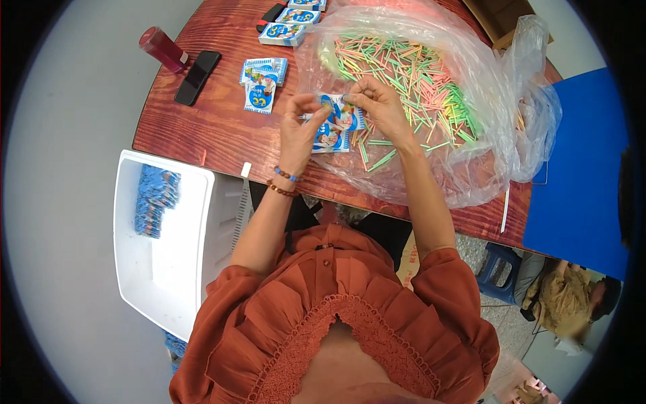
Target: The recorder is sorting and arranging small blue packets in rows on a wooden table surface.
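Note:
Over the near edge of the plastic sheet, a small blue-and-white printed packet (348, 116) is between my hands. My right hand (382, 111) pinches its top edge with thumb and forefinger. At the packet's left side, the thumb and fingertips of my left hand (301, 124) close on its edge; the exact grip is partly hidden. Just below lies another packet (328, 139) of the same kind. Beyond and to the right, pink, green and yellow thin sticks (404, 74) are heaped loosely on the clear plastic bag (464, 165).
More packets (260, 91) lie left of my hands, with small boxes (282, 34) behind. A black phone (197, 79) and red bottle (163, 50) stand far left. A white bin (208, 222) holding blue packets (157, 202) adjoins the wooden table (235, 141). A blue board (579, 182) is right.

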Tool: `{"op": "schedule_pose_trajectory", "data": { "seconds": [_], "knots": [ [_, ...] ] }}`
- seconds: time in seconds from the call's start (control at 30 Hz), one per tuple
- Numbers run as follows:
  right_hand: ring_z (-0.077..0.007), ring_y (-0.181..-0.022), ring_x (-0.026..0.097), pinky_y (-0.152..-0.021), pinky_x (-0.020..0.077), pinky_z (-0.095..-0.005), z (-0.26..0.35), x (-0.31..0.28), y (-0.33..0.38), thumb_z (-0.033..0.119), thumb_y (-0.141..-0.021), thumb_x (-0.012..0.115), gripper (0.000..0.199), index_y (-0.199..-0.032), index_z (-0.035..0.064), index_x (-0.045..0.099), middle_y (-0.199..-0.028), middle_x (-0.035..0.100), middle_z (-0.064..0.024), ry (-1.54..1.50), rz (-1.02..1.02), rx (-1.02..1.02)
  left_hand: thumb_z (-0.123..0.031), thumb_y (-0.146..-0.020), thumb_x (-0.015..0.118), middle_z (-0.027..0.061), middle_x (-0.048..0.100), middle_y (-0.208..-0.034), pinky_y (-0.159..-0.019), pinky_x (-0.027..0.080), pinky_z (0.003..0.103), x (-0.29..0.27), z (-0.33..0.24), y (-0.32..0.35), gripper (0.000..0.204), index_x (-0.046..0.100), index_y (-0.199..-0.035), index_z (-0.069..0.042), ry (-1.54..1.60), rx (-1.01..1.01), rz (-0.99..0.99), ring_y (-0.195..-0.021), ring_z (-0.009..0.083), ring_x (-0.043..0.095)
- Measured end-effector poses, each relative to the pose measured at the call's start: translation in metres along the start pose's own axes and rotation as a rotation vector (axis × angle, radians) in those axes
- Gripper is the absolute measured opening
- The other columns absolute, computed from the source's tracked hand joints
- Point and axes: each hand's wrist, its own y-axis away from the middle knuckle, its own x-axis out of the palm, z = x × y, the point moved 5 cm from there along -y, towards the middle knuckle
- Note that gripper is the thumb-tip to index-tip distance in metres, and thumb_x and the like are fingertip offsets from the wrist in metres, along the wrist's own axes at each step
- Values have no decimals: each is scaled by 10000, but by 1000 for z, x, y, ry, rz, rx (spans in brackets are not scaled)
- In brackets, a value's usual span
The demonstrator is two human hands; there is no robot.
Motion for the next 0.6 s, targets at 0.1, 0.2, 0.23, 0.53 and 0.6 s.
{"op": "schedule_pose_trajectory", "data": {
  "seconds": [0.1,0.2,0.23,0.53,0.6],
  "knots": [
    [-58,-699,587,-640,461,-198,4,-2,11,41,-882,625,45,-884,37,580,-772,629,0,-10,-123,-112,-108,-787,760,46,573,-974,-713,463,234,7,3,-2,361,548,-1065,-19,67,-69,-46,-850,97,540],
    [-64,-728,603,-666,472,-202,8,-12,21,15,-877,619,53,-904,36,579,-786,642,-16,-53,-109,-99,-84,-813,733,41,608,-937,-661,490,195,16,-11,-3,328,549,-1075,-16,22,18,-62,-817,80,587],
    [-66,-736,607,-668,476,-204,8,-14,24,12,-878,615,54,-908,36,578,-790,645,-20,-59,-83,-88,-88,-821,727,45,628,-934,-653,503,194,25,-14,-2,324,549,-1082,-15,154,-79,18,-815,80,606],
    [-58,-698,602,-618,464,-192,-21,-10,36,63,-846,677,101,-927,3,665,-810,669,-17,-104,-146,97,-81,-879,654,32,683,-852,-582,506,188,26,-6,8,110,662,-968,-16,242,-227,85,-708,52,625],
    [-50,-691,590,-607,451,-191,-27,-11,38,75,-847,681,105,-924,4,677,-797,669,-14,-17,-190,89,-87,-883,652,35,685,-853,-582,506,190,25,-2,12,110,665,-960,-10,268,-259,48,-703,55,626]
  ]
}}
